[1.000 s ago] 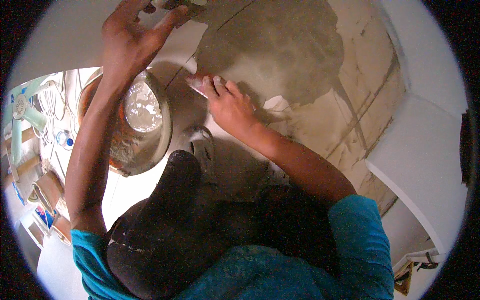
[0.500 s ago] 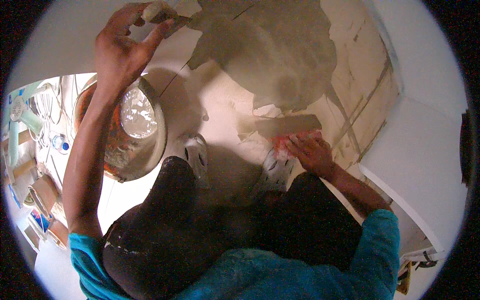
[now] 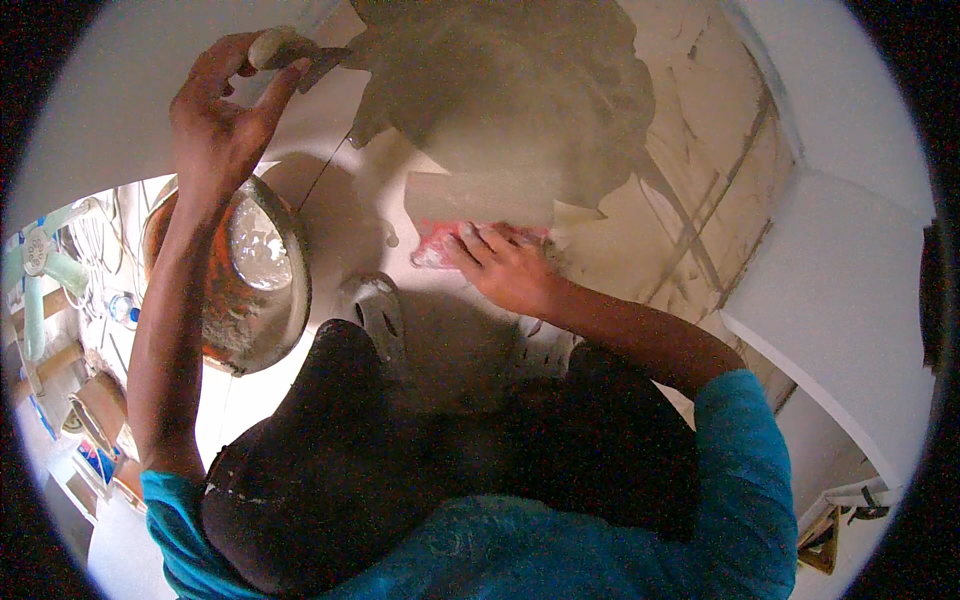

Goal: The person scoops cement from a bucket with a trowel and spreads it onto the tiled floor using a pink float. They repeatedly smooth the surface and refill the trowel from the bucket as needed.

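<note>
My left hand [image 3: 215,120] grips a putty knife [image 3: 275,50] with a pale rounded handle, its dark blade pointing right. My right hand [image 3: 505,265] has its fingers over the pink-red grip of a wide flat trowel [image 3: 480,195], whose blade lies against the pale surface just below an irregular patch of wet grey plaster [image 3: 500,80]. A round, stained container [image 3: 297,250] sits beside my left forearm, holding glossy grey wet material. Below the trowel, white shoes [image 3: 375,320] show at the ends of my dark-trousered legs.
A pale curved edge [image 3: 820,370] runs down the right side, with a wooden frame [image 3: 822,545] at lower right. At far left, on a bright lower level, lie a pale green fan [image 3: 40,270], tangled cables, a bottle [image 3: 122,310] and assorted boards.
My right hand with the trowel swung right and down, then came back left and up toward the middle. My left hand with the putty knife shifted left and slightly down.
</note>
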The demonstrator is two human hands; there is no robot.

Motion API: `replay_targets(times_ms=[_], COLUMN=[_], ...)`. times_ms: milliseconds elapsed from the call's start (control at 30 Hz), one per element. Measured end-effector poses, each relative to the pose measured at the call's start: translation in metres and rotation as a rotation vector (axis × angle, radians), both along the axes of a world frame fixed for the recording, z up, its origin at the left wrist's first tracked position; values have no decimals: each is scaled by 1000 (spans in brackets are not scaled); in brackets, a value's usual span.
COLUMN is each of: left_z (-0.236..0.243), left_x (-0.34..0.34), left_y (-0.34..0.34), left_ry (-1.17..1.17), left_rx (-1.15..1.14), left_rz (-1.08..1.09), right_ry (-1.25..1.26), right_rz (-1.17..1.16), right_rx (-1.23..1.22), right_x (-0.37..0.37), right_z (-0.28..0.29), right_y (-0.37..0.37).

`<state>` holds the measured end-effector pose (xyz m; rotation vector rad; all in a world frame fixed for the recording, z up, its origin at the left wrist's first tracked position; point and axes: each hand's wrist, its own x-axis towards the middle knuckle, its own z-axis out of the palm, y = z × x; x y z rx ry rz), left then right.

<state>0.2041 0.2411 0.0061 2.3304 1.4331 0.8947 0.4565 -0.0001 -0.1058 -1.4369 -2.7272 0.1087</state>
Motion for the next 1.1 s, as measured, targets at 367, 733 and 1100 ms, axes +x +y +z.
replay_targets(times_ms=[367,733,1100], left_z=[2,3,-7], left_x=[-3,-9,-4], left_y=[-3,-9,-1], left_ry=[22,0,31], left_rx=[-12,-45,-82], left_rz=[15,15,-13], right_ry=[17,-41,-99], right_rz=[-232,-136,-106], right_rx=[23,-236,-161], right_x=[-26,100,142], right_z=[-10,68,20], right_y=[62,8,-80])
